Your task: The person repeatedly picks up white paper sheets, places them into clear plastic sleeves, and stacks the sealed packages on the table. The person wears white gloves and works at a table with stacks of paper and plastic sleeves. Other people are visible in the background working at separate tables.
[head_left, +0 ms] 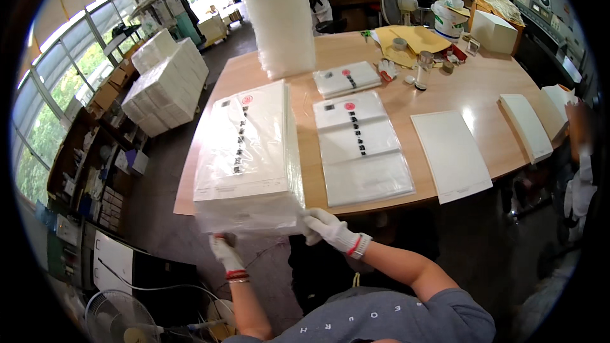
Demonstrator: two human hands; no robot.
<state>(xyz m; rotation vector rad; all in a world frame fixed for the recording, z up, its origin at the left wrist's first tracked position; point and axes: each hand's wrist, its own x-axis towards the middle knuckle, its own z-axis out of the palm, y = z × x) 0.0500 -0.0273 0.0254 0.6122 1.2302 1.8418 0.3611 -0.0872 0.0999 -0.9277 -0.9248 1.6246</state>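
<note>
A tall stack of white paper in a clear plastic bag [254,146] stands at the table's near left edge, with dark characters and a red round mark on top. My right hand [324,225], in a white knit glove, pinches the loose plastic at the stack's near right corner. Below the near left corner is my left hand [227,251], also gloved, its fingers curled around something small and brownish that I cannot make out. Right of the stack lies a flat pile of printed clear plastic bags [362,146]; a folded pile of bags [346,79] is behind it.
A white paper stack [451,155] and a thicker block [526,127] lie rightward. A tall roll of bubble wrap [276,19] stands at the back. Scissors, tape and a clear jar [424,70] sit far right. A person's arm [577,127] reaches in at right.
</note>
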